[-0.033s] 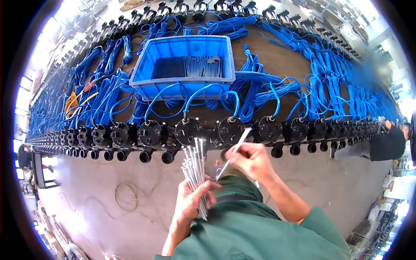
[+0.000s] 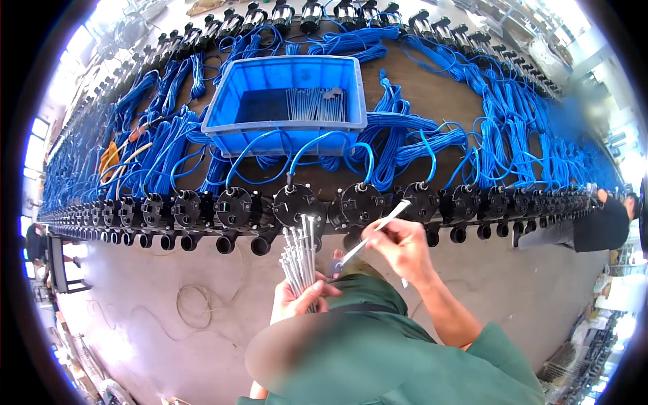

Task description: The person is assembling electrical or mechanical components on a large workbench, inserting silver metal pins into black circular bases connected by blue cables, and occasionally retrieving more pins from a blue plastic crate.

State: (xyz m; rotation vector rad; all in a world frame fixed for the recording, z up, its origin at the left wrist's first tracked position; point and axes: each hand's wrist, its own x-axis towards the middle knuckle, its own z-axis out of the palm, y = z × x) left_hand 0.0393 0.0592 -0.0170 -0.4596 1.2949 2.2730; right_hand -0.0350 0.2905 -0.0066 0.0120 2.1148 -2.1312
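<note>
Before the black housings: holding check

From my remote post I find the left hand, fingers curled around one bundle of long silver bolts, heads up; the right hand pinches a single bolt between thumb and fingers, slanting just right of the bundle. Good handling, in my judgement, means gripping the bundle low, heads level, and parting bolts singly. Count: one blue crate with similar bolts inside, toward its right; one bundle, overlapping shafts defeating exact tally. (One pale tip shows beneath the right hand; I cannot tell whether it is a second bolt.)
</note>
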